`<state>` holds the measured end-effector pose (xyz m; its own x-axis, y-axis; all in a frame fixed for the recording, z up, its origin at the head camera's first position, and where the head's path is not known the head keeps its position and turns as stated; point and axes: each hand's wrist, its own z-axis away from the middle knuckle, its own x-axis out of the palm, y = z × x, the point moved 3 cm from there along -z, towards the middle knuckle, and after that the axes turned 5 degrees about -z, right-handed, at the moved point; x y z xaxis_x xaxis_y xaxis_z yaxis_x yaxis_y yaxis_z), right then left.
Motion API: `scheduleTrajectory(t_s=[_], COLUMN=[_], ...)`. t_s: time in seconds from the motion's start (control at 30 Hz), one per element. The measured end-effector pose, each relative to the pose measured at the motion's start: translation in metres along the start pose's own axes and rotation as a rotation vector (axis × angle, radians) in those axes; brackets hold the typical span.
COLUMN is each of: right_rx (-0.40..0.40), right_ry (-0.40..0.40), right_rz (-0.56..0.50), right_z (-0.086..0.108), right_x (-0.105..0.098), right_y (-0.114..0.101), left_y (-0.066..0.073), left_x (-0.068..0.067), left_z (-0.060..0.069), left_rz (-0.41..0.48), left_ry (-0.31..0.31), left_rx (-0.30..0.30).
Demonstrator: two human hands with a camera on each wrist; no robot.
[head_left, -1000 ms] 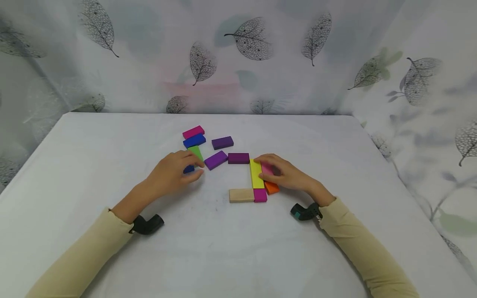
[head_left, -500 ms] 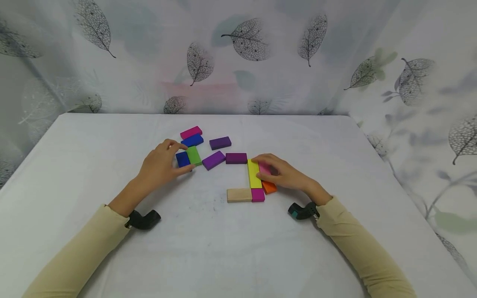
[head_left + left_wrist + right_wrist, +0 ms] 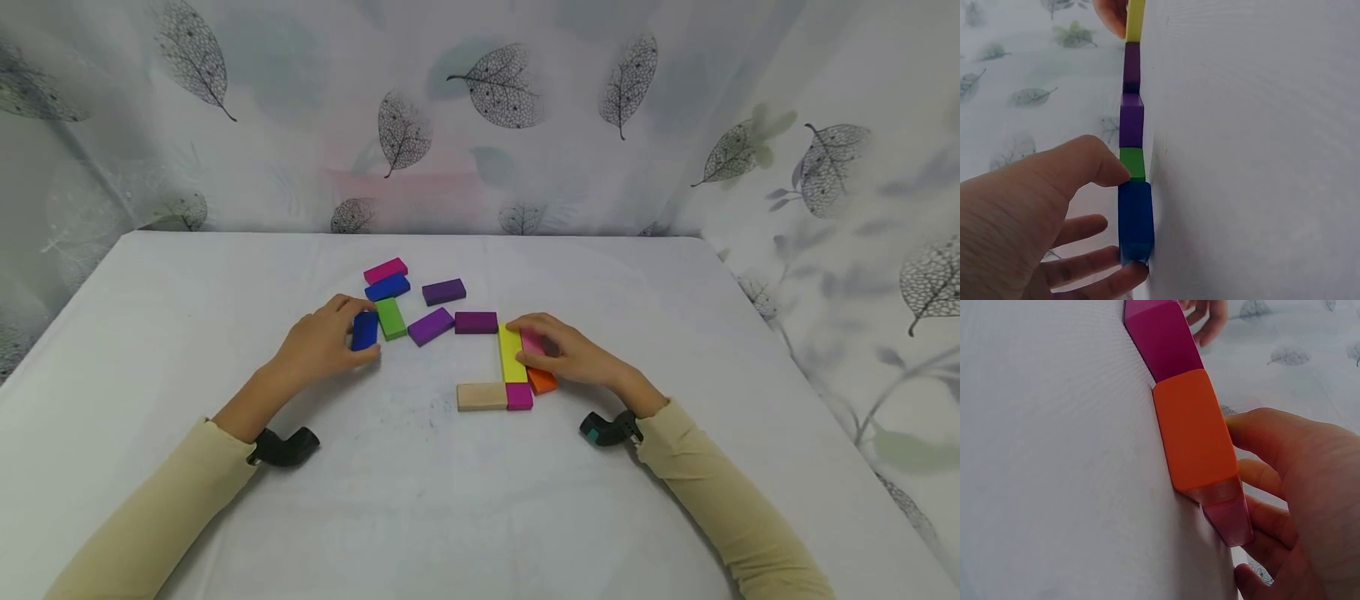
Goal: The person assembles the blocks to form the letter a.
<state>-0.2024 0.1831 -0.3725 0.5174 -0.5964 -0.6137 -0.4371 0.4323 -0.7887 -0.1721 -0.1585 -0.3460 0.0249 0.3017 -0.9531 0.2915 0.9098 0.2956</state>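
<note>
Flat coloured wooden blocks make a broken line across the white table. My left hand pinches a blue block by its two ends, thumb at the near one. The green block stands right beside it, as the left wrist view also shows. On the other side, my right hand curls over a pink block, its thumb and forefinger reaching the yellow block. The hand partly hides the pink block. An orange block sits just below, touching a magenta block.
Two purple blocks and a dark plum block lie between the hands. Behind the green block are another blue block and a deep pink one. A bare wood block lies in front. Patterned cloth rises beyond the table.
My left hand has moved left from the green block to the blue one, which now stands straighter and farther from the green block's near end. The right hand keeps its place.
</note>
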Motion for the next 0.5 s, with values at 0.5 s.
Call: scheduleTrajectory(t_s=[0.5], right_rx=[-0.011], right_ry=[0.000], right_rz=[0.009], right_z=[0.0000], right_x=[0.0001], right_y=[-0.0023], left_y=[-0.0077], left_x=[-0.0002], left_z=[0.0069], left_rz=[0.013], left_ry=[-0.046], left_rx=[-0.017])
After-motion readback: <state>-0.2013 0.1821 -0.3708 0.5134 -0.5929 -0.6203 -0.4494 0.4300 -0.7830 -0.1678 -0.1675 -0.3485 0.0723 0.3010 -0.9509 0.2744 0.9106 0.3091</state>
